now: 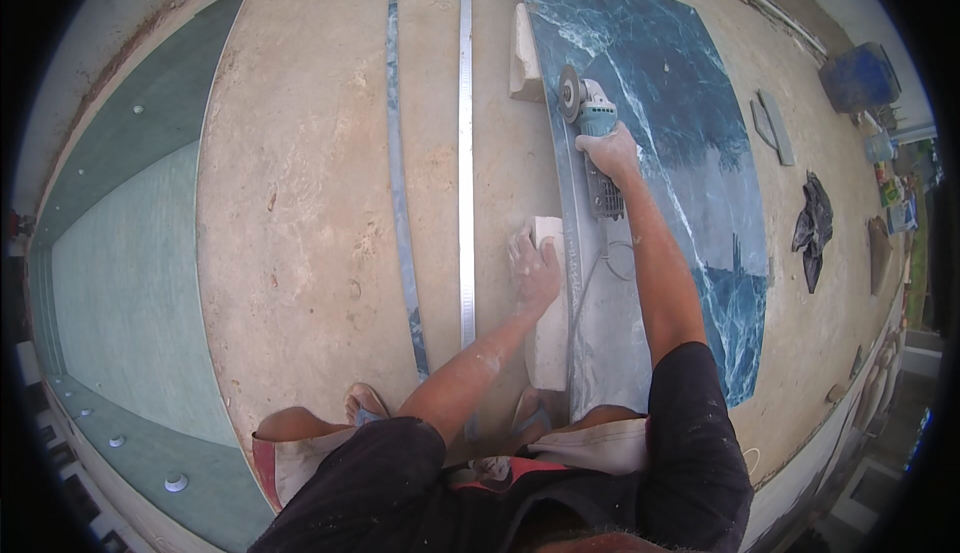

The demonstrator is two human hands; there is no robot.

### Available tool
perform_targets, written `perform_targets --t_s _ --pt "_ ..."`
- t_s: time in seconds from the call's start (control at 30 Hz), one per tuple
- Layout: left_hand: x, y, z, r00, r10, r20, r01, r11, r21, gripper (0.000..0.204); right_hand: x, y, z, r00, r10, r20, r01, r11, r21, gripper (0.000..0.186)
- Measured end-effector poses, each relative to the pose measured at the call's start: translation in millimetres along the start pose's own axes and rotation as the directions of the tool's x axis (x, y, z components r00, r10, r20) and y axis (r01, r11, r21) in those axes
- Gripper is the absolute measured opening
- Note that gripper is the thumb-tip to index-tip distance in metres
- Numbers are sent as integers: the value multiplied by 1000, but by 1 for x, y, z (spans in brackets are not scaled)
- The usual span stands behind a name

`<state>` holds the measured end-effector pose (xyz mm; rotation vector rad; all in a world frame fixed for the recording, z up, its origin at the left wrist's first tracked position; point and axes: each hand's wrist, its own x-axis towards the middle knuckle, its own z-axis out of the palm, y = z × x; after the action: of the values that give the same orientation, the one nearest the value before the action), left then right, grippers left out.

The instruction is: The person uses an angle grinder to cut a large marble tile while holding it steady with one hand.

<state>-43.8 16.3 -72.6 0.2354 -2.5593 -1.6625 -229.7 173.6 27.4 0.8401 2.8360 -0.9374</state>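
This was a building site, and it looked to be outdoors. The floor (pixel 300 203) was rough, bare and dusty. By its left edge was a big green dip (pixel 130 243), like a pool. A shiny blue slab (pixel 680 83) and a cutting tool (pixel 598 118) showed that stone work went on here. Near the floor's right edge were a blue tub (pixel 858 79) and loose stone bits (pixel 774 129).

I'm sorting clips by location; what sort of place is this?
Probably a poolside building site: there's a green basin, a veined blue slab, and an angle grinder in the right hand.
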Motion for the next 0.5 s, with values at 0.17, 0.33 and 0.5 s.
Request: perform_targets --t_s 0.17,0.33,0.5 --pt "-1 4 -1 997 -58 52 58 998 1 47 3 -1 -3 1000 4 6 -4 1000 -19 78" --pt "-2 4 -2 999 -45 17 45 999 12 46 4 -10 -2 1000 -8 -13 8 1000 -3 77" --pt "-3 3 1 1000 -24 16 24 1000 1 45 17 -4 -1 1000 -9 -13 9 1000 5 74"
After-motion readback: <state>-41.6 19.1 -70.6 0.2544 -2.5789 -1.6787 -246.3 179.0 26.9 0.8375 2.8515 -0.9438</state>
